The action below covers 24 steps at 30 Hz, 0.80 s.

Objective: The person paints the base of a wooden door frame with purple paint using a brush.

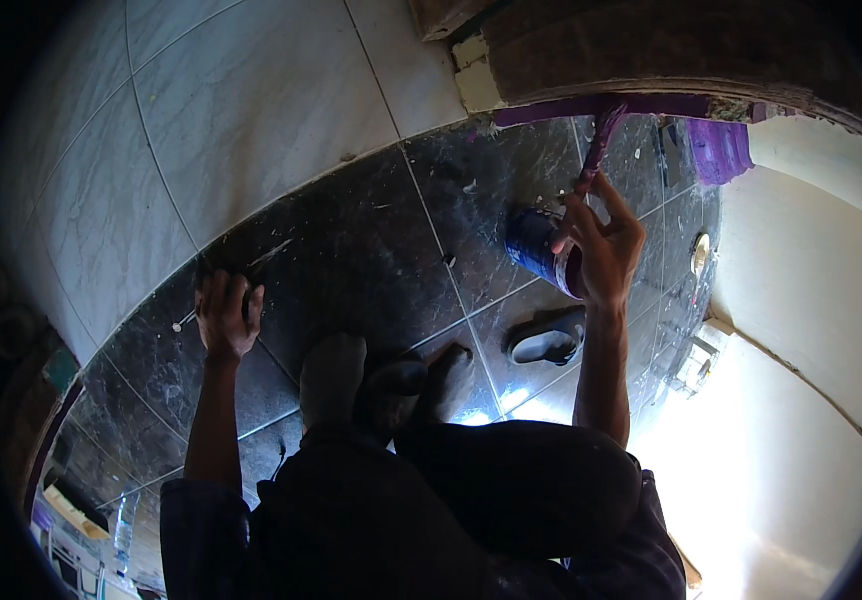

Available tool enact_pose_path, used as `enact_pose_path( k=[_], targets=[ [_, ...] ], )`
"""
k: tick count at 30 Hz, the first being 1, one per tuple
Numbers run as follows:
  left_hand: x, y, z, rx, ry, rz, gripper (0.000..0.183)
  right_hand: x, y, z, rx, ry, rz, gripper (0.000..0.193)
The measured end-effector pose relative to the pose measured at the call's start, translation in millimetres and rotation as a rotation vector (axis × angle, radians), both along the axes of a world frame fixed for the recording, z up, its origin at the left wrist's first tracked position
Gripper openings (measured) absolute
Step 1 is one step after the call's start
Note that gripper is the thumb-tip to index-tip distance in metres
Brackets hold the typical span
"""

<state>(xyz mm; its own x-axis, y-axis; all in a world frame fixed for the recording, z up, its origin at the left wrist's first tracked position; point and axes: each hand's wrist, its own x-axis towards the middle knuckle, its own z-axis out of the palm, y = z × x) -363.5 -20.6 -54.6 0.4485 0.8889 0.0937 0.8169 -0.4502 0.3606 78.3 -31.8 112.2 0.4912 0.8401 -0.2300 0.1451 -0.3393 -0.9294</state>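
Note:
My right hand (606,245) is closed around the handle of a paintbrush (599,150) coated in purple paint. Its bristles touch a purple-painted strip (641,106) along the lower edge of a dark wooden frame (641,50). Just left of that wrist, a blue paint can (531,240) sits on the dark tiles, partly hidden by my fingers. My left hand (228,312) rests palm down by the border of the dark floor and the pale tiles, thumb apart from its bent fingers. A small, thin, light-tipped thing (183,322) lies beside it.
A dark slipper (543,345) lies right of my feet (333,375). Purple cloth-like material (719,150) hangs at the upper right, near a cream wall (811,280). A clear bottle (125,525) stands at the lower left. Bright light falls from the lower right.

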Motion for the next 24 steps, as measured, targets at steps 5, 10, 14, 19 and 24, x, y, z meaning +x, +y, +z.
enact_pose_path(
  k=[5, 10, 14, 19, 24],
  targets=[
    [3, 2, 0, -0.017, -0.035, -0.014, 0.03, 3, -16, -12, -0.024, -0.123, 0.0, 0.048],
    [0, 0, -2, -0.006, -0.001, -0.003, 0.031, -1, -6, -4, -0.037, -0.157, -0.025, 0.049],
    [0, 2, -4, -0.025, -0.022, -0.008, 0.032, -2, -15, -8, -0.059, -0.187, -0.026, 0.049],
    [-1, -1, -1, -0.007, 0.007, 0.001, 0.031, -3, -2, 2, -0.024, -0.241, 0.005, 0.047],
    [3, 1, -2, -0.027, -0.027, -0.012, 0.031, -2, -9, -3, 0.017, -0.301, 0.05, 0.048]
  ],
)
